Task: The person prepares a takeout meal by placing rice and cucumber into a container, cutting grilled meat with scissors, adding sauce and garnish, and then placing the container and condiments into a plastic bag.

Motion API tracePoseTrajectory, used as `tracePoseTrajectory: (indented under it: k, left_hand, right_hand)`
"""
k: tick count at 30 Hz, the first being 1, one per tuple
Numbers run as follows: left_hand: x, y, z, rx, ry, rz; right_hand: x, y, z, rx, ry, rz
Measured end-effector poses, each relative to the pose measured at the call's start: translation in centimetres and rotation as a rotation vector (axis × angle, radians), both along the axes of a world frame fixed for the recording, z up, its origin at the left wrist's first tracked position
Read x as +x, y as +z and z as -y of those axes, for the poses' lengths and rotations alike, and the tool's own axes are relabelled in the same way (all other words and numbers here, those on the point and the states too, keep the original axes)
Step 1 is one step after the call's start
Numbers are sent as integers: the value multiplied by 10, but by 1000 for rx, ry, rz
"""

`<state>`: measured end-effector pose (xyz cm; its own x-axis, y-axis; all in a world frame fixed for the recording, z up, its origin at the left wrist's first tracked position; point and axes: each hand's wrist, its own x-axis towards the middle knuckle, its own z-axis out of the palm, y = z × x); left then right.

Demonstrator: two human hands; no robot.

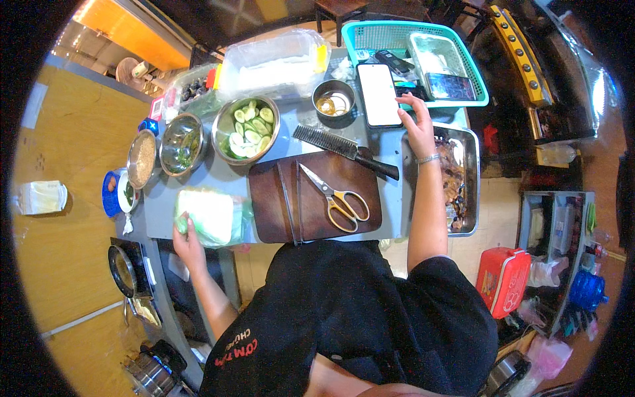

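Note:
My left hand [189, 245] grips the near left corner of a white box in a thin greenish plastic bag [206, 216], at the table's front edge. Farther off to the right, my right hand [419, 124] has its fingers apart at the right edge of a smartphone [379, 94] with a bright white screen. Whether the fingertips touch the phone is hard to tell. Between my arms is a dark brown cutting board [268, 198], bearing scissors [337, 198] with gold-coloured handles and metal tongs [292, 198]. A black-handled knife with a ridged blade [327, 139] crosses the board's far edge.
Sliced cucumbers fill a steel bowl [245, 131]; a bowl of greens [181, 144] and a bowl of brown crumbs [142, 159] stand left. Behind are a small metal pot [334, 99], a clear bin [273, 64] and a turquoise basket [416, 27]. A steel tray of food [454, 183] lies right.

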<state>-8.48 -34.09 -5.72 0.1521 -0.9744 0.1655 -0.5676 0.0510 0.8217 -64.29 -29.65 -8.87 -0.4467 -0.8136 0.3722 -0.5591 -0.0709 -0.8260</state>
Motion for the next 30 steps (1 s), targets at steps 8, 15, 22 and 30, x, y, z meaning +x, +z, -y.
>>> tracePoseTrajectory:
  k: [8,15,22,30]
  left_hand:
    - [3,3,-18,-55,91,-268]
    - [-14,21,-26,-77,306,-4]
    - [9,11,-17,-147,341,-306]
    - [45,16,6,-176,144,-265]
  right_hand:
    - [6,-2,6,19,-76,-85]
    - [13,6,10,94,-87,-107]
    - [22,9,7,205,-151,-385]
    - [50,47,-104,-14,-285,-180]
